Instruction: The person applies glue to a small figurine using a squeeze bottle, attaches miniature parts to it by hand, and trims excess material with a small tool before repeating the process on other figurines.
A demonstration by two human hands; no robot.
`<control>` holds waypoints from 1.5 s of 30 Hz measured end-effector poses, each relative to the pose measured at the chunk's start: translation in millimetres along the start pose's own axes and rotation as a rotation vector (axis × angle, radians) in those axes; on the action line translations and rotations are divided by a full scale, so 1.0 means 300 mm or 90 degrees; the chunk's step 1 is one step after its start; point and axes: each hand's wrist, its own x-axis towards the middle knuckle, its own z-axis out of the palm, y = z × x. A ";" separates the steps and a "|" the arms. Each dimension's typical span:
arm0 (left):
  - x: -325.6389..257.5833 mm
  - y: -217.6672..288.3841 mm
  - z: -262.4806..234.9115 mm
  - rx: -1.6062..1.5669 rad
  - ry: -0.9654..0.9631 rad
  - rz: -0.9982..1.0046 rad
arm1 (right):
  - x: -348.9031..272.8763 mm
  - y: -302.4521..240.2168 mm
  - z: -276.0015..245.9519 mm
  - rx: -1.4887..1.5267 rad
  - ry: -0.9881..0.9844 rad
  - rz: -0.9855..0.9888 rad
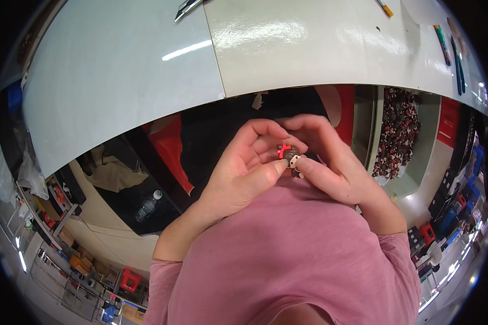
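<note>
A small figurine (pixel 291 155) with dark brown hair, a red bow and a pale face is held close in front of my chest. My left hand (pixel 246 170) grips it from the left, its thumb pressed near the head and its fingers curled behind. From the right, my right hand (pixel 333 165) pinches the same figurine, thumb on its lower part. The fingertips of both hands nearly meet beyond it, and part of the figurine is hidden behind the thumbs.
Ahead stretches a pale worktable (pixel 130 81), bearing a metal-bladed tool (pixel 188 8), a yellow-handled brush (pixel 385 7), a green pen-like tool (pixel 442 45) and a dark slim tool (pixel 458 67). To the right, a bin (pixel 427 151) holds many small brown-and-red pieces. A bottle (pixel 148 207) lies lower left.
</note>
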 end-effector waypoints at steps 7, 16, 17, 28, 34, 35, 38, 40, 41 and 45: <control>0.001 -0.008 -0.011 0.050 -0.019 0.030 | 0.008 -0.016 0.020 -0.141 -0.034 -0.098; 0.000 -0.011 -0.013 0.061 -0.007 0.020 | 0.017 -0.048 0.032 -0.187 -0.042 -0.054; 0.000 -0.011 -0.012 0.061 -0.008 0.019 | 0.017 -0.043 0.035 -0.195 -0.033 -0.067; 0.003 -0.029 -0.028 0.051 -0.022 0.042 | 0.018 -0.049 0.057 -0.172 -0.018 -0.074; 0.004 -0.029 -0.032 0.068 -0.011 0.032 | 0.022 -0.042 0.065 -0.190 -0.010 -0.068; 0.004 -0.029 -0.032 0.067 -0.011 0.033 | 0.022 -0.040 0.066 -0.189 -0.006 -0.069; 0.003 -0.032 -0.034 0.060 -0.013 0.041 | 0.021 -0.041 0.068 -0.192 -0.003 -0.066; 0.002 -0.034 -0.034 0.064 -0.010 0.046 | 0.021 -0.046 0.067 -0.196 -0.003 -0.062; 0.000 -0.034 -0.035 0.064 -0.010 0.047 | 0.021 -0.049 0.066 -0.204 -0.010 -0.061; -0.004 -0.027 -0.041 0.033 -0.024 0.041 | 0.022 -0.048 0.048 -0.154 -0.049 -0.006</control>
